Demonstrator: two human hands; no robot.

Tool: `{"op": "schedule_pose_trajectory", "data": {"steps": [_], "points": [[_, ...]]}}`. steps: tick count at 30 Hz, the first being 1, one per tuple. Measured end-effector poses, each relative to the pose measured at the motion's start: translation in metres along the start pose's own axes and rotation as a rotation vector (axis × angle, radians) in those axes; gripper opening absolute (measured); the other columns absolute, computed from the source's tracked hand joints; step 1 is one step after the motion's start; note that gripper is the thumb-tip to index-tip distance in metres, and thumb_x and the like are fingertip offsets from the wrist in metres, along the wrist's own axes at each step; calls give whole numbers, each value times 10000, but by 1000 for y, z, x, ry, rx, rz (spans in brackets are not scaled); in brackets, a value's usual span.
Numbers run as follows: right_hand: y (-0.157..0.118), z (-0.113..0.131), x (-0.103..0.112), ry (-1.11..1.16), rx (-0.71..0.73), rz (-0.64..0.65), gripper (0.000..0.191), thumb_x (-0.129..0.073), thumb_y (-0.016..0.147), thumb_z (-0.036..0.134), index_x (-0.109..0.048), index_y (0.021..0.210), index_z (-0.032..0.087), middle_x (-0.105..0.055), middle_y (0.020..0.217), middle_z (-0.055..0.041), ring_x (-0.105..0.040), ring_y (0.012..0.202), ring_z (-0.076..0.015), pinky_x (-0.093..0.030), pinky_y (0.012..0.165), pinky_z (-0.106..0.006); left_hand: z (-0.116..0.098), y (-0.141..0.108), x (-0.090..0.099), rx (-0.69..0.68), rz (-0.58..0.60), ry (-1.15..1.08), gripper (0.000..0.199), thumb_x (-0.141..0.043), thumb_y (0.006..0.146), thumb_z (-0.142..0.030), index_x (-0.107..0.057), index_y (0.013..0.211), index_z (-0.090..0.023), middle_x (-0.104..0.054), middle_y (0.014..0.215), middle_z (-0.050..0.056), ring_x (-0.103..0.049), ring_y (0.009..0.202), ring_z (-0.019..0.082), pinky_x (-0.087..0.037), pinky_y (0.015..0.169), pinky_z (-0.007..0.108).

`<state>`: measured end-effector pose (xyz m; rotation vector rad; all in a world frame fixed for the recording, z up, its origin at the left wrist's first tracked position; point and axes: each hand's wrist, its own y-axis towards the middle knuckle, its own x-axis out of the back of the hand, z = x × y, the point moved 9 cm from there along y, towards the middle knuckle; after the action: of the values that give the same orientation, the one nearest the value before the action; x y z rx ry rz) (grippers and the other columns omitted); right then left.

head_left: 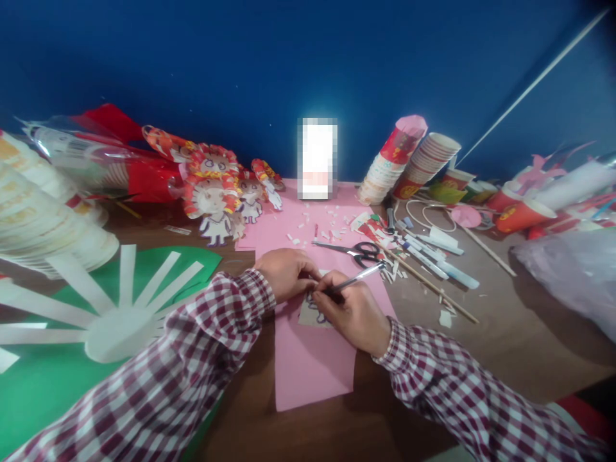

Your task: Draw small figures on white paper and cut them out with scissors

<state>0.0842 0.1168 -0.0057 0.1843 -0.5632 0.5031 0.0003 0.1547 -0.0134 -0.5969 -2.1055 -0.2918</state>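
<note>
My right hand (356,311) is closed around a silver pen (359,276), its rear end pointing up and to the right. Under the fingers lies a small piece of paper (308,316) with a dark outlined figure drawn on it, partly hidden by my hand. My left hand (289,274) has its fingers bent together at the upper edge of that paper, close to the right fingertips. Both hands rest over a pink sheet (312,378). Just beyond them, black-handled scissors (363,252) lie partly open.
Paper scraps (332,224), markers (426,256) and a wooden stick (433,285) lie beyond and right. Paper cup stacks (385,170) stand behind. Paper-doll cutouts (214,199) stand back left, near a green sheet (192,256) with a cut white cup (118,333). A bright screen (317,154) faces me.
</note>
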Motion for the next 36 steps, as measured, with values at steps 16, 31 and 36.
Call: {"op": "schedule_pose_trajectory", "data": {"steps": [16, 31, 36], "points": [[0, 0, 1, -57, 5, -23, 88, -498, 855, 262, -527, 818, 188, -579, 591, 29, -524, 497, -88, -378, 468, -177, -2, 0, 1, 8, 16, 24, 182, -571, 726, -295, -708, 846, -308, -650, 790, -34, -555, 761, 123, -364, 644, 221], [0, 1, 2, -49, 6, -22, 95, -496, 856, 268, -530, 823, 185, -582, 597, 21, -532, 496, -95, -383, 464, -184, -3, 0, 2, 14, 19, 16, 178, -569, 731, -307, -707, 844, -298, -650, 796, -30, -557, 767, 127, -376, 663, 223], [1, 2, 2, -59, 8, -24, 98, -502, 853, 269, -536, 821, 184, -585, 598, 21, -530, 499, -92, -382, 460, -178, -2, 0, 1, -6, 1, 17, 178, -573, 726, -291, -706, 844, -303, -654, 805, -34, -557, 777, 126, -374, 664, 221]]}}
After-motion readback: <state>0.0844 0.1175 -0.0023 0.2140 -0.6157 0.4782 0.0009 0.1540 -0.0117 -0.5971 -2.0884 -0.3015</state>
